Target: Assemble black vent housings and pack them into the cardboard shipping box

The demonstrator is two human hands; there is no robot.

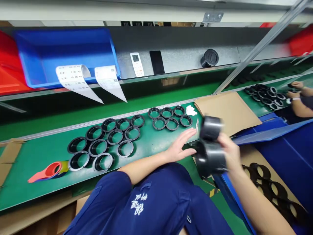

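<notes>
My right hand (230,151) grips two black cylindrical parts (211,160), one above the other and blurred by motion, over the right front edge of the green table. Just left of them, my left hand (182,143) has its fingers stretched out and its thumb apart, with nothing held. Several black rings (101,161) stand grouped on the green table (146,156) at the left. A smaller group of black rings (171,124) sits beyond my left hand, near a white crumpled piece (191,110) and a thin pointed tool (197,124).
A shelf (181,62) above bears a blue bin (68,52), a remote (137,64) and a black round part (209,58). Cardboard (227,111) lies right. More black cylinders (278,189) fill a box at lower right. Another person's arm (302,106) shows at far right.
</notes>
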